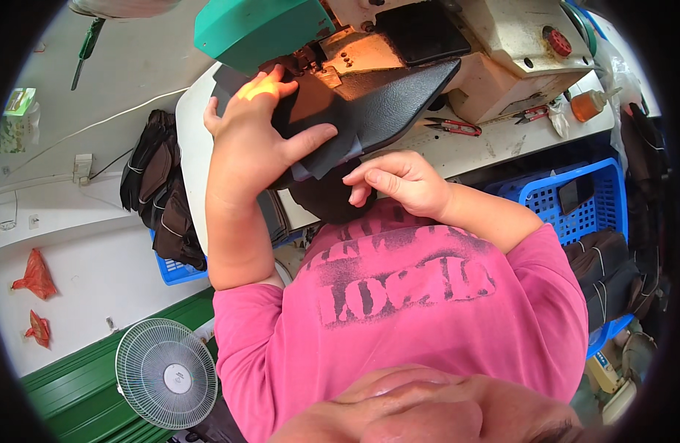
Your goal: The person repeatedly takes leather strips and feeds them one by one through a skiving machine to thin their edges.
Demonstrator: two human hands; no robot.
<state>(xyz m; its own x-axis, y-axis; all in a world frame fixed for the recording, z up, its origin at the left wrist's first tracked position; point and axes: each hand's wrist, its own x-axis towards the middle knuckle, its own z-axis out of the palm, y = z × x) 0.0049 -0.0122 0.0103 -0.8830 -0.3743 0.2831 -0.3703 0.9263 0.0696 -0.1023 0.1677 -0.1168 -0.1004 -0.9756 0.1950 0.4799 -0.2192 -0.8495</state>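
A black leather-look sheet (399,111) lies at the needle end of the sewing machine (262,33), on the side toward you. Its long axis slants from below the machine's green head rightward, along the machine's near side. Your left hand (255,133) is the nearer: it rests on the sheet's left part, close by the machine's needle area, fingers spread and thumb held apart. Your right hand (403,181) is farther from the machine, just short of the sheet's near edge, half curled with nothing seen in its grip; you cannot tell whether it brushes the dark cloth (325,198) below. Red-handled snips (458,128) lie before the machine's body; an amber bottle (587,105) sits to its right.
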